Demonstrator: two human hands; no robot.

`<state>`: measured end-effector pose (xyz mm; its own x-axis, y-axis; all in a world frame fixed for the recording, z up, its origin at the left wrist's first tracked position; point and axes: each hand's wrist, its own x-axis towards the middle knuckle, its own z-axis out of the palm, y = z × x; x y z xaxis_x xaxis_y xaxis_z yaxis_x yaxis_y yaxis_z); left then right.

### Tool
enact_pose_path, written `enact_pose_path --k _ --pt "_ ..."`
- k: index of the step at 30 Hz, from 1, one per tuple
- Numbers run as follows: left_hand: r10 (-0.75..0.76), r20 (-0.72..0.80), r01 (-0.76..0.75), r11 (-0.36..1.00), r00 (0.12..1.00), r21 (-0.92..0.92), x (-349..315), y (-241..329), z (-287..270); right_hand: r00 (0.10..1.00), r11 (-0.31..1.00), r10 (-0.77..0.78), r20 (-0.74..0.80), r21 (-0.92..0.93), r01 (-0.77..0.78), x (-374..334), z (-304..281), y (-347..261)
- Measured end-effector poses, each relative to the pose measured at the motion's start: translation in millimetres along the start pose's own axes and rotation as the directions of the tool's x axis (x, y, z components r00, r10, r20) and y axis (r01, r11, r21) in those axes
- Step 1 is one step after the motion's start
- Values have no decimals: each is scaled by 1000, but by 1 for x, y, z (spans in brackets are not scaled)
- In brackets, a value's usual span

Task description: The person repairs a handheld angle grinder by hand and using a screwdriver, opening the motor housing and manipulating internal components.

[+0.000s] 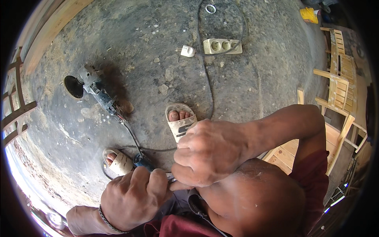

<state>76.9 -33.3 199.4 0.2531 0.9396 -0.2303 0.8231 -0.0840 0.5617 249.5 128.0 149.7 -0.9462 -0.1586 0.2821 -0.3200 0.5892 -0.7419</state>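
My left hand (136, 193) and my right hand (213, 154) are both closed and nearly touching, low in the middle of the view. Between them shows a small dark, metallic-looking bit, mostly covered by the fingers; its kind cannot be made out. Just beyond my left hand, a dark blue part (141, 161) sits on the cable. That cable runs up to an angle grinder (98, 93) lying on the floor, with a round disc (73, 87) at its far end. The grinder's near end looks uncovered, with reddish wires or parts showing.
On the worn concrete floor (158, 71) lie a white power strip (223, 46), its looping cord and a white plug (187, 51). A white ring (211, 9) is farther off. Wooden slatted furniture (339, 87) stands at the right, a dark wooden frame (17, 102) at the left.
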Motion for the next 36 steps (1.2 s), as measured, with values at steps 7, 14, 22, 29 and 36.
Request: enact_pose_path --k 7,14,22,29,36 --pt "-377 64 370 924 924 99 -1 -48 -45 951 924 310 2 -238 -300 -28 -58 43" --pt "-137 -161 121 987 978 -103 100 -64 148 760 761 646 -75 153 -631 -24 -25 92" --pt "-167 -316 187 982 934 32 87 -84 225 589 384 802 102 667 -638 -36 40 104" --pt "-634 -233 67 411 738 -909 71 -90 189 653 526 757 -28 618 -584 -27 59 96" --pt "-623 -317 -266 176 715 -948 61 -88 132 719 735 659 -223 395 -551 -8 51 81"
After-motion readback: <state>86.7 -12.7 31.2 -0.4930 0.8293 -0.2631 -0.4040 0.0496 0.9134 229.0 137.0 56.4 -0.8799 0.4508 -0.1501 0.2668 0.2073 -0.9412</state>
